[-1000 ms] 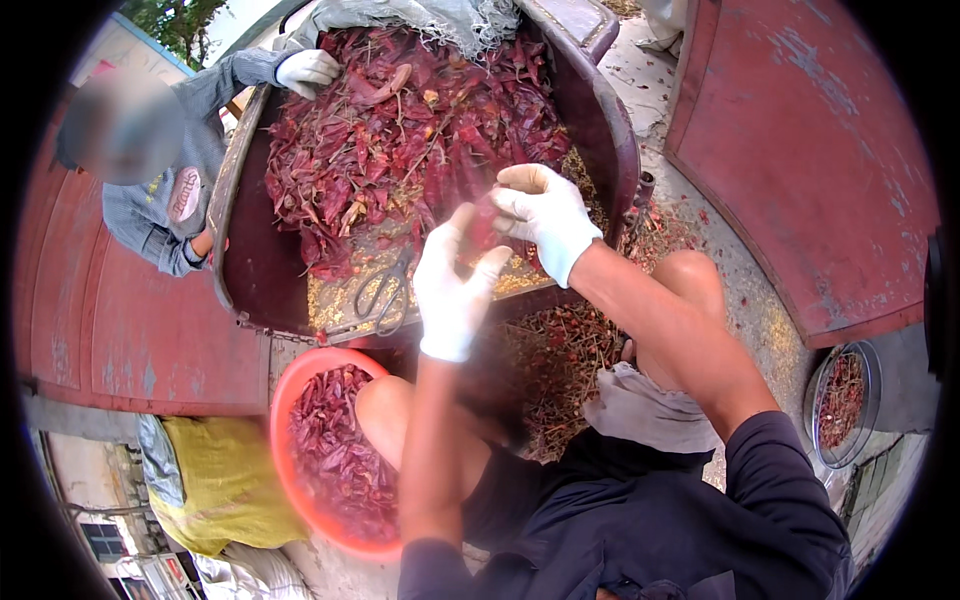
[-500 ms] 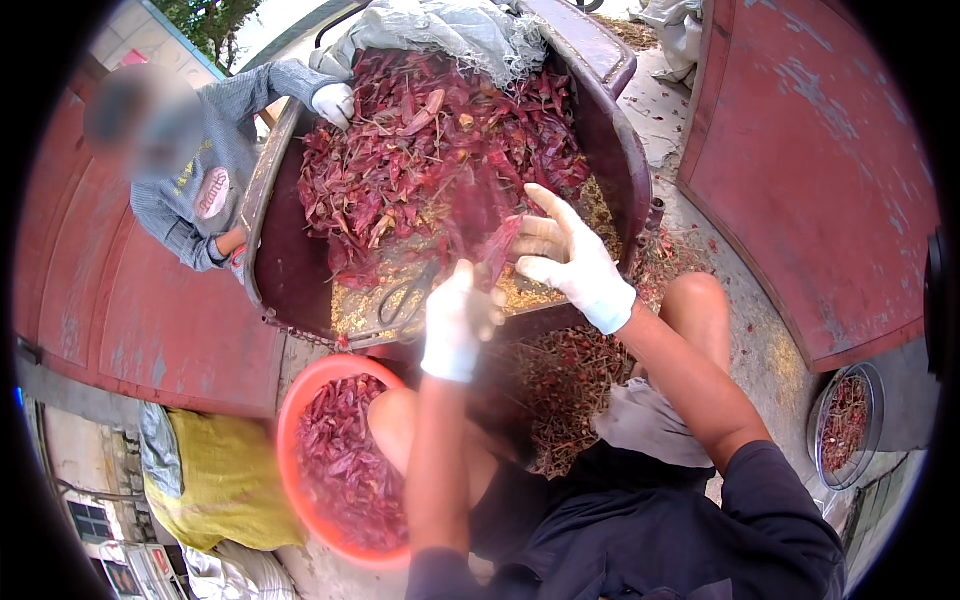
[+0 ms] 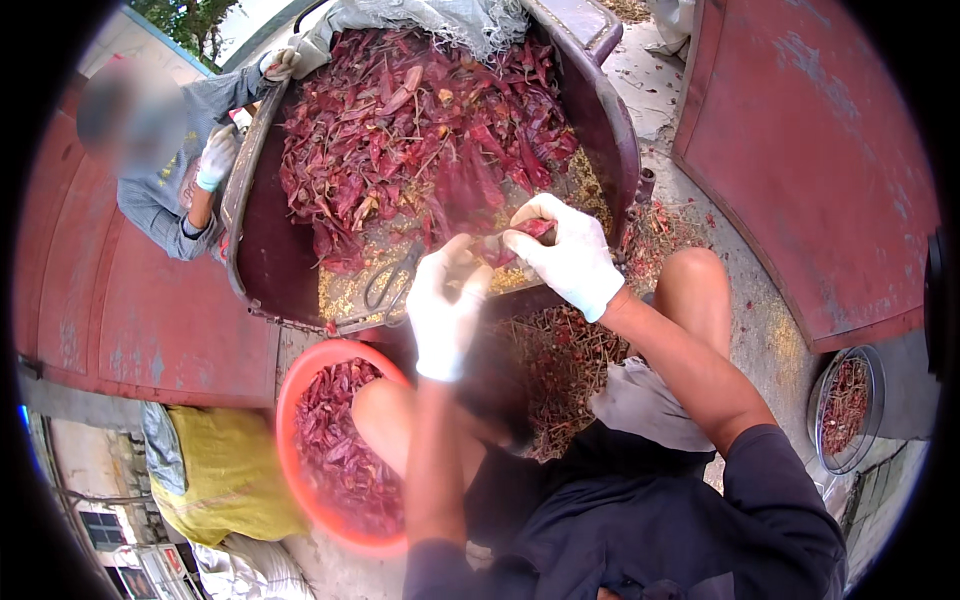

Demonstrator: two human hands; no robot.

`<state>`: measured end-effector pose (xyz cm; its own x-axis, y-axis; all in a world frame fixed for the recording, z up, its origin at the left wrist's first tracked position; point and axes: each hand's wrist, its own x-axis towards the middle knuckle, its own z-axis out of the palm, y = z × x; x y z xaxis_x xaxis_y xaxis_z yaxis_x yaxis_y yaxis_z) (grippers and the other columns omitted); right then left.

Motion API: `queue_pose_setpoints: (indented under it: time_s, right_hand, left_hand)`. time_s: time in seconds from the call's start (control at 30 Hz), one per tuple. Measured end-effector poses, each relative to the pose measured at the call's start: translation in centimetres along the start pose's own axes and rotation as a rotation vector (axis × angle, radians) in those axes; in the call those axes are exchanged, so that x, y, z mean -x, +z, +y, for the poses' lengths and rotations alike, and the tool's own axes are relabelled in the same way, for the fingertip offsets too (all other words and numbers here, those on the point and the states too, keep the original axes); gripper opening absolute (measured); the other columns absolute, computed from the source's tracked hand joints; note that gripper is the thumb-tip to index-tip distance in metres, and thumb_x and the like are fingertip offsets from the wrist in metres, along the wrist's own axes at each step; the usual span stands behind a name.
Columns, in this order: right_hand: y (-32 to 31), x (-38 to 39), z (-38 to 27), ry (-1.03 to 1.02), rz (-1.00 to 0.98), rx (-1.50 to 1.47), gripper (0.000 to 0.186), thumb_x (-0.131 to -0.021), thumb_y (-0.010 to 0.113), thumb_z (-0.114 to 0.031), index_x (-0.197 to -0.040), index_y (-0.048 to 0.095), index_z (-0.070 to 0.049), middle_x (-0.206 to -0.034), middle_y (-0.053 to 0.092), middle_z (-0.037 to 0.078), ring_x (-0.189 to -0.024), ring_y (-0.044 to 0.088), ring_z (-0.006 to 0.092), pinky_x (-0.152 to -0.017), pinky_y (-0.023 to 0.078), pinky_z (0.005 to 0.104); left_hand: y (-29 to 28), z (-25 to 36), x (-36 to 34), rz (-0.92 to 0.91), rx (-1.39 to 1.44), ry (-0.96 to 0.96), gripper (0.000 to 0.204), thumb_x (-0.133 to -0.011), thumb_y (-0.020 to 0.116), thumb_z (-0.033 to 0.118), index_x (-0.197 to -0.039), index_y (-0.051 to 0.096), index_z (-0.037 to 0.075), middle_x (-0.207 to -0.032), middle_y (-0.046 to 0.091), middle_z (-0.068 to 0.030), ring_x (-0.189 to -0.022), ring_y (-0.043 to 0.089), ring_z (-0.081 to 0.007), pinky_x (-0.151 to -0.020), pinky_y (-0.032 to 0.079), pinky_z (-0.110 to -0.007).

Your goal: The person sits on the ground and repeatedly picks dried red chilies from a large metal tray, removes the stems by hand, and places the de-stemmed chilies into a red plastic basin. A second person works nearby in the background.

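Both my hands wear white gloves and meet over the near edge of a dark red cart bed [image 3: 628, 150]. My right hand [image 3: 572, 252] pinches a dried red chili pepper [image 3: 536, 229] between thumb and fingers. Close to the pepper's left end is my left hand [image 3: 448, 305], slightly blurred, its thumb apart from its curved fingers; I make out nothing held in it. A large heap of dried chili peppers [image 3: 400, 130] fills the cart beyond my hands. Left of my left hand, dark-handled scissors [image 3: 392, 278] lie on the cart floor among yellow seeds.
An orange-red basin [image 3: 290, 440] of chili peppers stands beside my left knee. Stems and scraps [image 3: 565, 375] lie between my legs. A person in a grey sweater [image 3: 165, 215] is at the cart's left side. Far right is a round clear container [image 3: 846, 410]; a yellow sack [image 3: 225, 470] lies lower left.
My right fingers have closed from a spread pose onto the chili pepper. My left thumb and fingers have parted. The other person's gloved hand has left the heap and moved back.
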<state>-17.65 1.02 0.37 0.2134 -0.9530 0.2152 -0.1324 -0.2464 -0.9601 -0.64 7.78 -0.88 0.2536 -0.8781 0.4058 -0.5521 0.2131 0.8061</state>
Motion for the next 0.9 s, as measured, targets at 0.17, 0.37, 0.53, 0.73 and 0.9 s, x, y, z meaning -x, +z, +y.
queue_pose_setpoints:
  time_s: [0.17, 0.37, 0.53, 0.73, 0.9]
  right_hand:
    - [0.2, 0.9, -1.0, 0.026, -0.080, 0.001, 0.021, -0.082, 0.074, -0.021, -0.095, 0.067, -0.007, -0.085, 0.071, 0.011, -0.080, 0.071, 0.0220, -0.074, 0.055, 0.0329]
    - [-0.3, 1.5, -1.2, 0.107, -0.316, -0.262, 0.015, -0.087, 0.068, -0.010, -0.099, 0.065, -0.002, -0.089, 0.070, 0.009, -0.078, 0.070, 0.0164, -0.065, 0.056, 0.0290]
    - [-2.4, 0.0, 0.8, 0.283, -0.421, -0.394, 0.017, -0.088, 0.063, -0.004, -0.105, 0.064, -0.003, -0.090, 0.068, 0.006, -0.079, 0.070, 0.0181, -0.066, 0.057, 0.0311]
    - [-0.8, 2.1, 2.4, -0.404, -0.349, 0.506, 0.045, -0.085, 0.055, -0.012, -0.130, 0.058, -0.012, -0.099, 0.068, 0.015, -0.094, 0.064, 0.0381, -0.084, 0.052, 0.0451]
    - [-0.4, 2.6, 1.6, -0.194, -0.468, 0.252, 0.045, -0.091, 0.060, -0.025, -0.132, 0.052, -0.008, -0.108, 0.065, 0.023, -0.101, 0.062, 0.0418, -0.085, 0.050, 0.0464]
  left_hand:
    - [0.8, 1.2, 0.7, -0.012, -0.176, 0.076, 0.037, -0.083, 0.076, 0.008, -0.118, 0.066, 0.004, -0.089, 0.066, -0.0028, -0.074, 0.062, -0.0105, -0.067, 0.051, -0.026]
    - [-0.1, 0.2, 0.3, -0.046, 0.022, -0.126, 0.030, -0.088, 0.074, 0.016, -0.114, 0.067, 0.004, -0.098, 0.072, -0.0063, -0.078, 0.064, -0.0114, -0.071, 0.052, -0.027]
    - [-1.4, 0.6, 0.0, -0.070, 0.248, -0.231, 0.021, -0.094, 0.064, 0.011, -0.112, 0.062, 0.001, -0.080, 0.068, -0.0044, -0.054, 0.047, -0.0033, -0.048, 0.035, -0.017]
    - [-1.1, 0.4, 0.8, -0.240, 0.052, -0.076, 0.023, -0.093, 0.066, 0.007, -0.115, 0.065, -0.001, -0.098, 0.070, -0.0052, -0.086, 0.064, -0.0120, -0.077, 0.052, -0.027]
    - [-0.3, -0.3, 1.6, -0.315, 0.058, -0.024, 0.025, -0.094, 0.065, 0.007, -0.117, 0.066, -0.002, -0.097, 0.070, -0.0044, -0.083, 0.064, -0.0120, -0.076, 0.052, -0.027]
